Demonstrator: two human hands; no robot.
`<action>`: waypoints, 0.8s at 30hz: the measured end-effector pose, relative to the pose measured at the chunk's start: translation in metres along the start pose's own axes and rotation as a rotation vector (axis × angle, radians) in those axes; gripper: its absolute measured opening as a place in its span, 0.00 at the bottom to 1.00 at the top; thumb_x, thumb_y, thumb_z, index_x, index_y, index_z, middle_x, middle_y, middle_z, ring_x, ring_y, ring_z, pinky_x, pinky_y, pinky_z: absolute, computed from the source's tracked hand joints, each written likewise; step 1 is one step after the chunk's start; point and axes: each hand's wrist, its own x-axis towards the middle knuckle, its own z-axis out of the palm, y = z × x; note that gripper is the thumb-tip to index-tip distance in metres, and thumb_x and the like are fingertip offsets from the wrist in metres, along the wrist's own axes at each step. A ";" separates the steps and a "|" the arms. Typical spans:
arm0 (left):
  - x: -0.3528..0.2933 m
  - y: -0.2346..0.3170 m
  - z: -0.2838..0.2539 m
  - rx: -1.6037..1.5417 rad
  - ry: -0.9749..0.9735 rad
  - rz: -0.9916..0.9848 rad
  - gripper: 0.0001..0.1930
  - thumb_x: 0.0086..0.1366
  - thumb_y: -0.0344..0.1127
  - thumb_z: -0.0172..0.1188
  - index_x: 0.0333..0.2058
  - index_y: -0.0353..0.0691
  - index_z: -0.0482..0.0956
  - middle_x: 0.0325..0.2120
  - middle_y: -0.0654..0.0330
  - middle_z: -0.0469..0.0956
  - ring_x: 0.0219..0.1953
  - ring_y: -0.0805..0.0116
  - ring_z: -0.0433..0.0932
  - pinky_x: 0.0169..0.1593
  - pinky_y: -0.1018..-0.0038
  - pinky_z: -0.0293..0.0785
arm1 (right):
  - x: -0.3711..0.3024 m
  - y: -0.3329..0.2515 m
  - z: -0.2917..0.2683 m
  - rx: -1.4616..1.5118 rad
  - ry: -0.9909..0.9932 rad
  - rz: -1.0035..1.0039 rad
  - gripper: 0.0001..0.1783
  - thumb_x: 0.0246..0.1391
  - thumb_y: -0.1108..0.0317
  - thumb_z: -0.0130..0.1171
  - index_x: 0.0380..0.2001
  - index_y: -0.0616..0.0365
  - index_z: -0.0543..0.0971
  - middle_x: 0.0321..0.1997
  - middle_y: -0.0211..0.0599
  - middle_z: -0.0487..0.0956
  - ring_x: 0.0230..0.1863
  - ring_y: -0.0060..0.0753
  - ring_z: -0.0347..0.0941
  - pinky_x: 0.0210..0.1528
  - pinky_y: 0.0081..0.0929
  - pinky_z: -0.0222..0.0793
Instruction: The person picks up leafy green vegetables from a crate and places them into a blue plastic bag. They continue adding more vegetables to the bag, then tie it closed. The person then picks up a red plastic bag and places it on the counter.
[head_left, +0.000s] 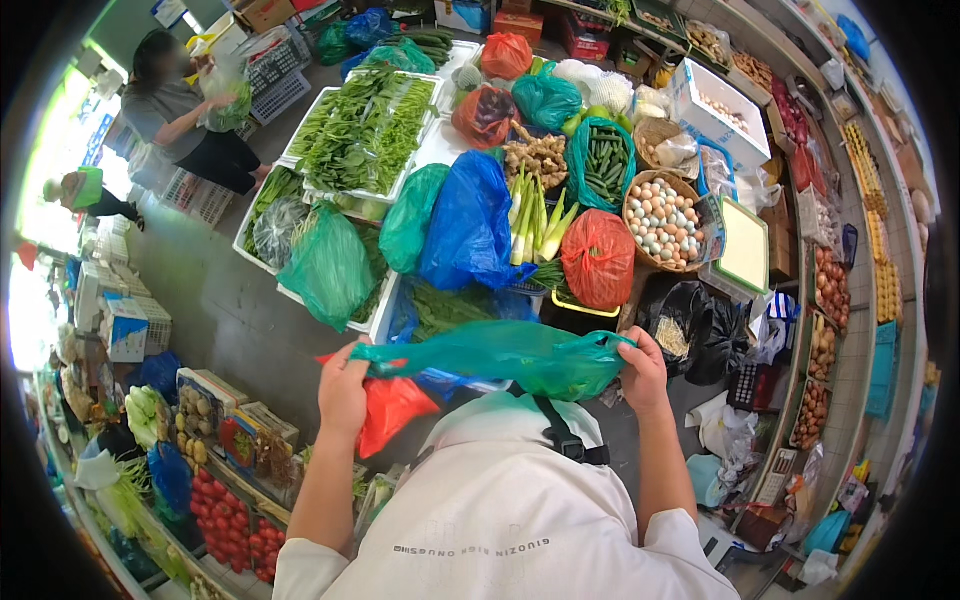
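Observation:
A green plastic bag [480, 350] is stretched sideways in front of my body, pulled out between both hands. My left hand [343, 392] is closed on its gathered left end. A red plastic bag [393, 412] hangs beside that hand, and a bit of red shows on the hand's other side; whether the fingers grip it too I cannot tell. My right hand [645, 370] pinches the opposite end of the green bag near its rim. The bag bulges close to the right hand, with something leafy green showing dimly through the plastic.
Ahead stand a tray of leafy greens [322, 180], a blue bag [470, 220], a red bag [598, 262] and a basket of eggs [692, 195]. Black bags [715, 345] sit to the right. Tomatoes [218, 515] lie at lower left. Another person [180, 110] stands far left holding a bag.

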 end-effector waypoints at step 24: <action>-0.084 0.079 0.138 0.891 -0.865 0.222 0.35 0.71 0.34 0.56 0.73 0.40 0.54 0.23 0.46 0.76 0.23 0.45 0.78 0.29 0.57 0.72 | 0.086 0.119 0.180 -1.633 -0.917 -0.067 0.14 0.54 0.70 0.61 0.45 0.58 0.80 0.46 0.46 0.81 0.51 0.48 0.78 0.55 0.41 0.74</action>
